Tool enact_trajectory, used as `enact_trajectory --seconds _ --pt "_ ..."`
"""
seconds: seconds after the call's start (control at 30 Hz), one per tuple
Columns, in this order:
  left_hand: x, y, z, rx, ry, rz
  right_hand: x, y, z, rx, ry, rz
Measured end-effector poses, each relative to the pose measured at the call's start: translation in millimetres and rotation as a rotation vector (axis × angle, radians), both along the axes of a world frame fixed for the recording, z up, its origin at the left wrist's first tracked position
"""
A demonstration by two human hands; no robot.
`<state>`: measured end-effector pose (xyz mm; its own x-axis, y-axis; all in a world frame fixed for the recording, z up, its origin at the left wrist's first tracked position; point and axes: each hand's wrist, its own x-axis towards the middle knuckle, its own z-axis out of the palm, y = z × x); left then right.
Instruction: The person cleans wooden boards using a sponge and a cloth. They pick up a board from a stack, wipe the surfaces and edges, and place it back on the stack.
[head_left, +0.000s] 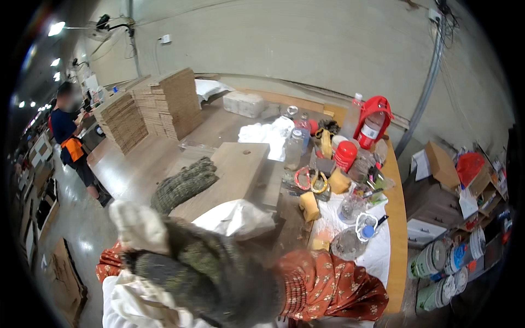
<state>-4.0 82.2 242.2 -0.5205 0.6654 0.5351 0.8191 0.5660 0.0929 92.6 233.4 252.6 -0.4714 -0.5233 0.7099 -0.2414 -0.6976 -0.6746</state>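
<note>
My right hand [205, 273], in a dark green knit glove, reaches across from the right and is blurred by motion. Its fingers are bent against a white glove [139, 227] at my left hand. More white fabric [145, 300] bunches below them. Of my left arm only a bit of red floral sleeve [109, 259] shows; its fingers cannot be made out. A second dark green knit glove [186, 183] lies just beyond, on a wood-grain board [238, 167] with a hole near its far end. Next to it lies crumpled white plastic [235, 218].
Stacked brown panels [167, 104] stand at the back left. Bottles [293, 147], a red can [345, 156], yellow sponges [309, 206] and tape rolls [319, 181] crowd the table's right side. Buckets [429, 259] stand on the right. A person [68, 131] works at the far left.
</note>
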Motion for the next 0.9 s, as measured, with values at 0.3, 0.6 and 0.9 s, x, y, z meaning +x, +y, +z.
enact_trajectory --seconds 0.3,0.6,0.9 --pt "-11.8 -20.7 -17.0 0.249 0.093 0.006 -11.1 122.8 -54.7 0.346 0.102 -1.309" --pt "-11.1 -26.6 -18.8 0.145 0.165 -0.002 -1.0 146.2 -88.7 0.345 0.01 -1.317" --pt "-0.2 -28.5 -4.9 0.079 0.221 0.057 -5.3 151.6 -102.8 0.478 0.021 -1.486"
